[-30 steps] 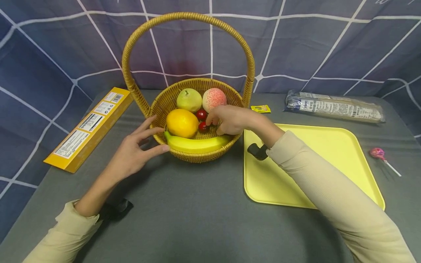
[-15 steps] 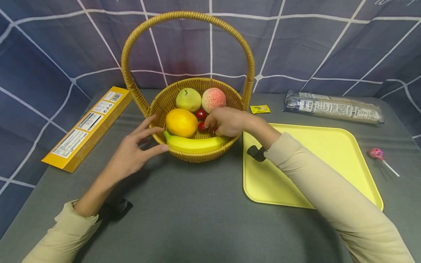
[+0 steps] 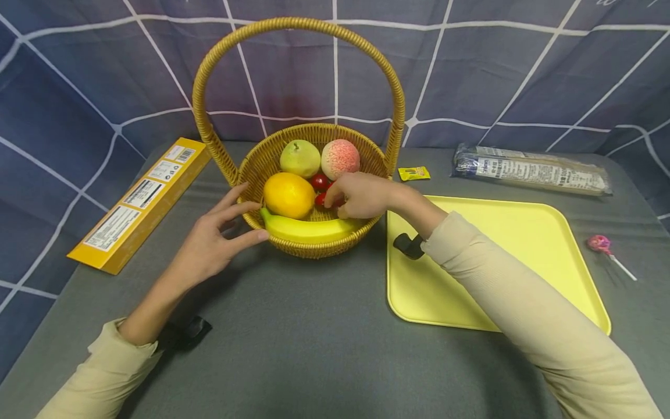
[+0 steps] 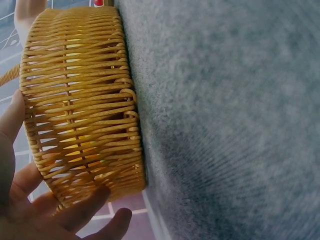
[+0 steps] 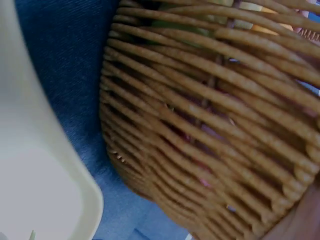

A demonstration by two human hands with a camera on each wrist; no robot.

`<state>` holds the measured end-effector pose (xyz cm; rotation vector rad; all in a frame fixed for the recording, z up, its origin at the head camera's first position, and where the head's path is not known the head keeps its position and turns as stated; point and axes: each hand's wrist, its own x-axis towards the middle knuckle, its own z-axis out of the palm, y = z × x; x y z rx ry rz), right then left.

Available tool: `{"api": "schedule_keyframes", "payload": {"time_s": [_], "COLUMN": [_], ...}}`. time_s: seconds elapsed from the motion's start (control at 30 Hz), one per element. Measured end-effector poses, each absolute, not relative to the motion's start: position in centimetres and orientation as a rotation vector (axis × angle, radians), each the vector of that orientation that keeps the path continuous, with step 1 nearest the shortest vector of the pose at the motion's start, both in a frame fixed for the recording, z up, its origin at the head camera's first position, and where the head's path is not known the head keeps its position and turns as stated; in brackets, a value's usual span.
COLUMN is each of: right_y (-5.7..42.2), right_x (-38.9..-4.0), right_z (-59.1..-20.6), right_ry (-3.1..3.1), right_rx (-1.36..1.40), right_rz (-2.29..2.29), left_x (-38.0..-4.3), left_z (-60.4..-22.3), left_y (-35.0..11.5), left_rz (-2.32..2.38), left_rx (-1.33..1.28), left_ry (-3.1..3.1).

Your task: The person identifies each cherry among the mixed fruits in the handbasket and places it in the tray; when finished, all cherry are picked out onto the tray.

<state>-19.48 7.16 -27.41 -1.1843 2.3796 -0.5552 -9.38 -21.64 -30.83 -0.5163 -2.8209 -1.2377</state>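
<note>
A wicker basket point(image 3: 314, 251) with a tall arched handle stands on the grey table. My left hand point(image 3: 211, 241) is at its left side, thumb near the front rim and fingers spread along the outside. In the left wrist view, the fingertips lie against the weave. My right hand point(image 3: 366, 195) reaches over the right rim into the basket, its curled fingers and thumb around a small red cherry, mostly hidden. Another cherry point(image 3: 320, 182) lies just behind. Around them are a yellow mango-like fruit point(image 3: 289, 195), a green pear-like fruit point(image 3: 300, 158), a pink peach point(image 3: 341, 158) and a banana point(image 3: 309, 229).
A yellow tray point(image 3: 502, 256) lies right of the basket, under my right forearm. Behind it are a small yellow packet point(image 3: 414, 173) and a long clear-wrapped package point(image 3: 531, 169). A lollipop point(image 3: 600, 244) lies far right. An orange-yellow box point(image 3: 141, 203) lies left.
My right hand has shifted slightly left and down inside the basket, and red now shows between its fingers and thumb. My left hand stays at the basket's side.
</note>
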Motion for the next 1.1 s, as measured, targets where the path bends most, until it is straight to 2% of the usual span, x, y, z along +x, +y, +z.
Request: {"api": "schedule_keyframes", "payload": {"time_s": [0.2, 0.53, 0.83, 1.1], "right_y": [7.8, 8.7, 9.8, 12.6], "right_x": [-18.8, -17.5, -15.7, -13.6], "right_z": [-27.6, -27.4, -25.6, -24.8], "right_ry": [2.421, 2.519, 2.527, 2.601], "right_rx": [-1.102, -1.174, -1.206, -1.235], "right_rz": [-0.740, -0.849, -1.018, -1.027], "left_x": [-9.3, -9.4, -9.4, -9.4], "left_z": [-30.7, -30.9, -30.7, -30.8], "left_y": [-21.5, -21.7, -21.6, -21.6], "left_rz": [-1.263, -1.250, -1.263, -1.257], "left_rx": [-0.512, -0.531, -0.517, -0.519], "left_ry": [-2.818, -2.806, -2.802, -2.799]}}
